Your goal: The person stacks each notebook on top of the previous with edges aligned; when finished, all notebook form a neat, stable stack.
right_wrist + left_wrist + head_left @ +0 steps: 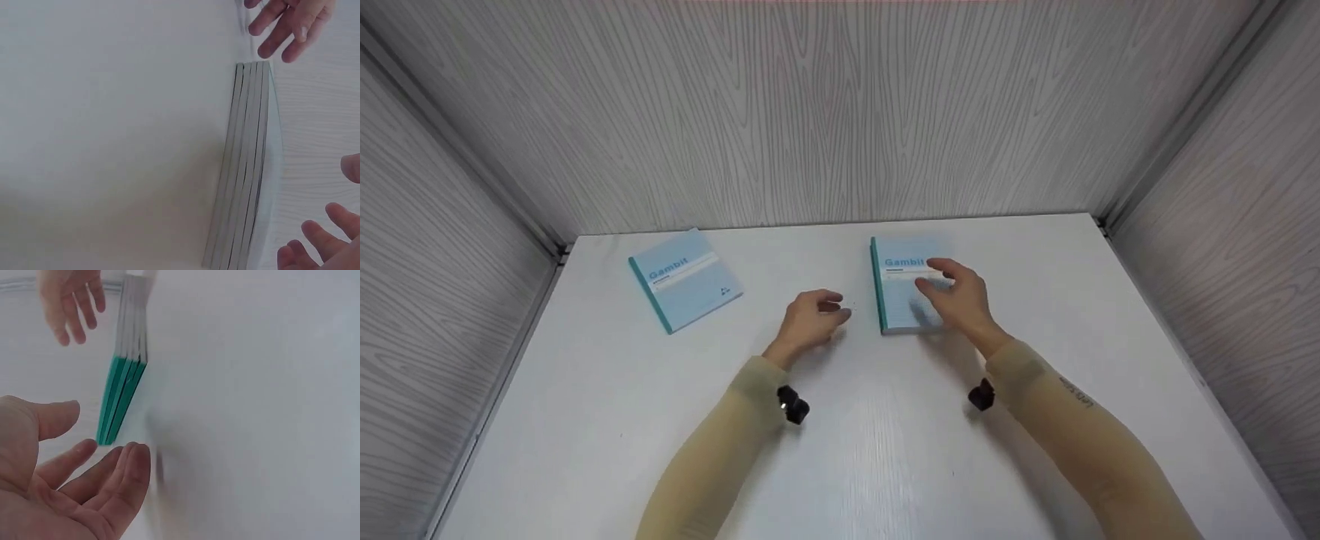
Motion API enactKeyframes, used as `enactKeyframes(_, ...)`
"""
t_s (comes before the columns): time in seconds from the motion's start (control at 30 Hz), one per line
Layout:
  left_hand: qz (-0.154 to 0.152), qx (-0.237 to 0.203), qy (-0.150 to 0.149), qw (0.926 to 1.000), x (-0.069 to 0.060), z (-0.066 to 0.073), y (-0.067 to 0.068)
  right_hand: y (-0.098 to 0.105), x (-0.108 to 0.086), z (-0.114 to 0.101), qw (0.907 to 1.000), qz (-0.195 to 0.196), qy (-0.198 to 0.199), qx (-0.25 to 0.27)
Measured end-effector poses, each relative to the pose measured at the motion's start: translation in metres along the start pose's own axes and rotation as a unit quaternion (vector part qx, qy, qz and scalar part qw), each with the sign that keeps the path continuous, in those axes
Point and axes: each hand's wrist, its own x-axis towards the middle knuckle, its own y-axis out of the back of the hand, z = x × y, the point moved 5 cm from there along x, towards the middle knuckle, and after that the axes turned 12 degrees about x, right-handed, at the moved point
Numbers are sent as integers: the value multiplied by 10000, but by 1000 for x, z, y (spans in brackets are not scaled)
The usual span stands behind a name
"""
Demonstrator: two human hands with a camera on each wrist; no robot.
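Observation:
A neat stack of light blue notebooks [904,304] with teal spines lies right of the table's middle, the top cover reading "Gambit". In the left wrist view, teal spines of the stack [121,399] show, and the right wrist view gives the page edges of the stack [239,169]. Over the stack's right side hovers my right hand [962,296], thumb and fingers apart, holding nothing. Left of the stack, my left hand [812,319] is held above the table with loosely bent fingers and nothing between them. A single matching notebook [686,281] lies slanted at the back left, away from both hands.
The white table [870,450] is bounded by a wood-grain panel [825,112] at the back and similar panels on the left [427,225] and right [1245,210]. Black wrist cameras [793,405] hang beneath the sleeves.

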Motion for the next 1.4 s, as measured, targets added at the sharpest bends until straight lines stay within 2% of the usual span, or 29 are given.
enactKeyframes(0.17, -130, -596, 248, 9978, -15, -39, 55, -26, 10, -22, 9986, -391, 189, 313)
enactKeyframes(0.33, -57, -717, 520, 9961, -36, -74, 104, -69, 20, -45, 9951, -931, 96, 333)
enactKeyframes(0.43, 134, -644, 751, 9950, -49, -92, 126, -103, 24, -58, 9909, -1331, -16, 216)
enactKeyframes(0.53, 351, -512, 1017, 9929, -59, -109, 140, -134, 28, -68, 9864, -1626, -211, 120)
enactKeyframes(0.67, 555, -304, 1439, 9876, -63, -128, 151, -167, 34, -76, 9792, -1901, -702, 84)
enactKeyframes(0.77, 590, -230, 1735, 9828, -64, -139, 155, -188, 35, -78, 9714, -2076, -1138, 176)
enactKeyframes(0.93, 674, -329, 2063, 9756, -68, -149, 159, -221, 31, -79, 9622, -2173, -1608, 327)
enactKeyframes(1.13, 1161, -370, 2370, 9638, -71, -149, 160, -256, 14, -85, 9579, -2403, -1562, 199)
enactKeyframes(1.27, 1188, -483, 2535, 9588, -73, -148, 154, -268, 4, -94, 9542, -2592, -1491, 17)
enactKeyframes(1.4, 1189, -797, 2600, 9549, -78, -147, 151, -269, -1, -99, 9526, -2593, -1583, -179)
